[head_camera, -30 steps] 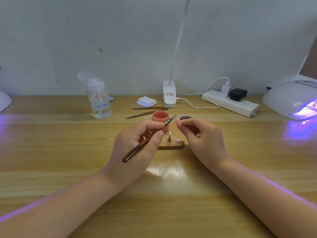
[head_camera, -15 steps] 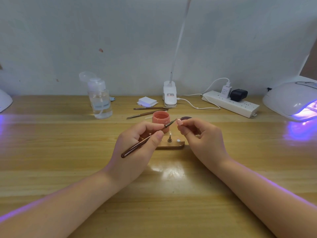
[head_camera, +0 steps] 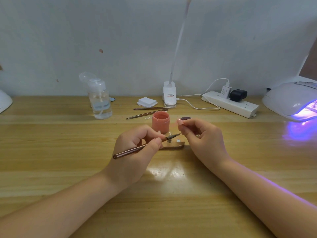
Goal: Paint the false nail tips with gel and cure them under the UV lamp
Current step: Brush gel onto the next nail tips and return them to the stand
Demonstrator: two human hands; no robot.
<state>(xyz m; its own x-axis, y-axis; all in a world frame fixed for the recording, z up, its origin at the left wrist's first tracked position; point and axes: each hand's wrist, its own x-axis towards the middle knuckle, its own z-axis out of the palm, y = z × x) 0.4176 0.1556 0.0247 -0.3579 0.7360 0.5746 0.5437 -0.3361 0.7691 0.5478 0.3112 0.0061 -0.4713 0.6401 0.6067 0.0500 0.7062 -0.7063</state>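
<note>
Pink gel shows on the false nail tip (head_camera: 179, 121), which is pinched between the curled thumb and forefinger of the right hand (head_camera: 203, 136) and held up just in front of the open pink gel pot (head_camera: 160, 124). A brown-handled brush (head_camera: 145, 147) is gripped pen-fashion by the left hand (head_camera: 135, 148), fingers closed round the shaft. Its long axis is laid low-left to high-right, bristles aimed towards the right hand's fingers; the bristle end is seen just below the tip and slightly to its left, apart from it. Whether the bristles are loaded cannot be told. The wooden stand (head_camera: 173, 145) lies on the table between and just beyond the two hands. For curing, the lit UV lamp (head_camera: 291, 100) is found well off to the right, so the right hand is judged the nearer one for that carry.
</note>
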